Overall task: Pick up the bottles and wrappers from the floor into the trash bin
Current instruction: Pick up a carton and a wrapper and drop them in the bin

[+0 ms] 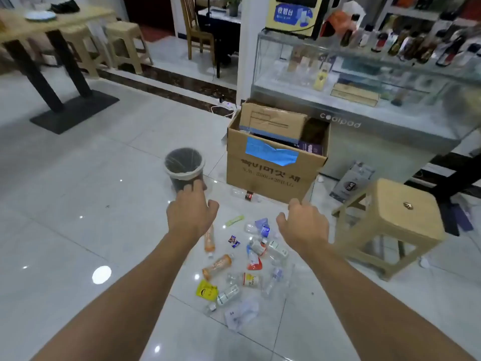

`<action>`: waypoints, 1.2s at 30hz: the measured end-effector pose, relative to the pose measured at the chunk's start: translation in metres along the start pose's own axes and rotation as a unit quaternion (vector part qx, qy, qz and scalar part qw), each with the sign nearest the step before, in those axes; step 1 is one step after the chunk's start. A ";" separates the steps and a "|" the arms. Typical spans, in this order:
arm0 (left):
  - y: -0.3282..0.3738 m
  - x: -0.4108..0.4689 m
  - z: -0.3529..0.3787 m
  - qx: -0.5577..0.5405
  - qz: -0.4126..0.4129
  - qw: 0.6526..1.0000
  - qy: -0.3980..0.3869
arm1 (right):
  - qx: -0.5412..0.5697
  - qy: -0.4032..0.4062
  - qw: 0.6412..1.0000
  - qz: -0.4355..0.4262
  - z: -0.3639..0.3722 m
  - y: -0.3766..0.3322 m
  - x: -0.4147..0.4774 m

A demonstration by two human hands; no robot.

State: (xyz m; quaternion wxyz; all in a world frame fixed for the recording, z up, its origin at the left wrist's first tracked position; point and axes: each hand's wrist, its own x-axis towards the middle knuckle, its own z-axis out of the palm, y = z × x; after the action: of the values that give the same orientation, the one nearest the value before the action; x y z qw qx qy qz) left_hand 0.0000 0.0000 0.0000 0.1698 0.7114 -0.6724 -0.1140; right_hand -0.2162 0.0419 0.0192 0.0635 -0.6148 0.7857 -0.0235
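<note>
A small round trash bin [183,166] with a white rim stands on the tiled floor ahead of me. Between my arms lies a scatter of several plastic bottles and wrappers: an orange bottle [217,265], a yellow wrapper [205,290], a red pouch [254,263], a clear bottle [229,295]. One more bottle [244,194] lies by the cardboard box. My left hand [192,213] hovers just in front of the bin, fingers loosely curled, holding nothing. My right hand [303,222] hangs over the litter, fingers curled downward and apart, holding nothing.
A big open cardboard box [273,165] stands right of the bin, against a glass display counter [364,87]. A beige plastic stool [390,220] is at my right. A table with a black base [73,110] and more stools are far left.
</note>
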 end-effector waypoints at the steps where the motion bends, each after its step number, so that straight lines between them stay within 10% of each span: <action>1: -0.004 0.005 0.014 -0.002 -0.008 1.000 -0.007 | -0.005 -0.004 1.000 0.006 0.011 0.000 0.007; 23: -0.256 -0.102 0.504 0.072 -0.054 0.968 -0.233 | 0.015 -0.217 0.975 0.051 0.544 0.045 -0.021; 36: -0.277 -0.126 0.696 0.027 -0.013 0.963 -0.267 | -0.102 -0.243 0.960 -0.093 0.744 0.078 -0.019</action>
State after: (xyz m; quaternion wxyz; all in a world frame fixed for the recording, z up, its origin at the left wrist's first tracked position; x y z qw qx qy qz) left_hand -0.0265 0.0745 -0.7550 -0.0369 0.6684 -0.6866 -0.2835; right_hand -0.1915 0.1100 -0.7252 0.1872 -0.6758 0.6841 0.2009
